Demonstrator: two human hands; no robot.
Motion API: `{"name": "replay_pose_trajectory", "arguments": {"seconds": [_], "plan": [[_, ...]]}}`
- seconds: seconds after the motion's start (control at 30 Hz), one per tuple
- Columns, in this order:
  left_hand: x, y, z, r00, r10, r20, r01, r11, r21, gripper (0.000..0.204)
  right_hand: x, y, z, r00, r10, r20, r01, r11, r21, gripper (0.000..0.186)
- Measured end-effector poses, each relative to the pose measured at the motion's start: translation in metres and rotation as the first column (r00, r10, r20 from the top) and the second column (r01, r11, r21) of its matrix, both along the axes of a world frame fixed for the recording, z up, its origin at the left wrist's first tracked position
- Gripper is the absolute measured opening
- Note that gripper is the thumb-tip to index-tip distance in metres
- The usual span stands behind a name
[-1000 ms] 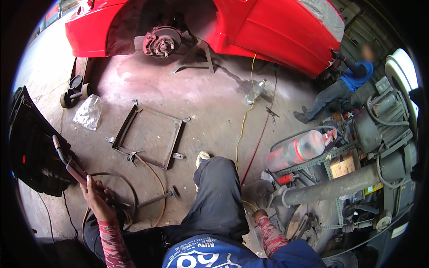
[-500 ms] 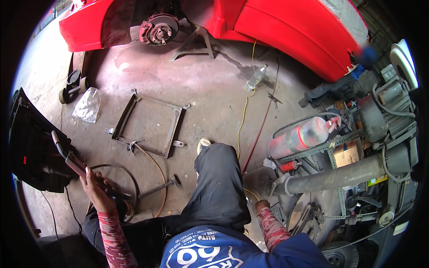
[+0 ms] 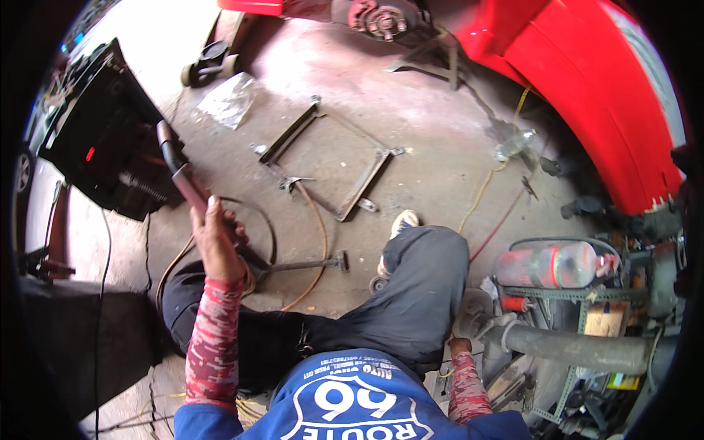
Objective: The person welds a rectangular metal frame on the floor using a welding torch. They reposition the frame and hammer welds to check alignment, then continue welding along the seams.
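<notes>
A welding torch (image 3: pixel 189 180) with a dark red-brown handle and a bent neck is gripped in my left hand (image 3: pixel 218 238), its nozzle pointing up and away. Beyond it stands a black welding machine (image 3: pixel 110 132) with a small red display. On the floor ahead lies a rectangular angle-iron frame (image 3: pixel 370 176) with metal tabs at its corners. A ground clamp (image 3: pixel 293 183) bites its near side, with a brown cable running from it. Low beside my right knee, my right hand (image 3: pixel 460 345) looks curled; its fingertips are hidden. A hammer (image 3: pixel 312 262) lies in front of me.
A red car body (image 3: pixel 572 81) with a bare brake hub (image 3: pixel 378 20) spans the far side above a jack stand (image 3: pixel 433 62). At right are a red-and-grey cylinder (image 3: pixel 546 264) and a thick pipe (image 3: pixel 579 348). A plastic bag (image 3: pixel 227 101) and a bottle (image 3: pixel 515 145) lie on the floor.
The view has swung left and down, so the floor items sit further right and higher. The torch stays in my left hand, now upright and nearer the frame's left side.
</notes>
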State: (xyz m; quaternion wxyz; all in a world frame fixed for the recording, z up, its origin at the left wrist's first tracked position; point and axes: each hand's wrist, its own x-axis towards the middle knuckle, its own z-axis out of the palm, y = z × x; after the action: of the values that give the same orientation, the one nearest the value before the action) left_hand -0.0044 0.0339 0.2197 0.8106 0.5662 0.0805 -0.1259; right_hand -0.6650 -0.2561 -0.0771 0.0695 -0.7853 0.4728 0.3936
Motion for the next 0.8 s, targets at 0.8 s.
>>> {"name": "replay_pose_trajectory", "arguments": {"seconds": [0.8], "plan": [[0.003, 0.007, 0.004, 0.998, 0.013, -0.063, -0.014, 1.000, -0.008, 0.029, 0.036, 0.015, 0.052, 0.547, -0.821, 0.165, 0.790, 0.571, 0.223, 0.014]]}}
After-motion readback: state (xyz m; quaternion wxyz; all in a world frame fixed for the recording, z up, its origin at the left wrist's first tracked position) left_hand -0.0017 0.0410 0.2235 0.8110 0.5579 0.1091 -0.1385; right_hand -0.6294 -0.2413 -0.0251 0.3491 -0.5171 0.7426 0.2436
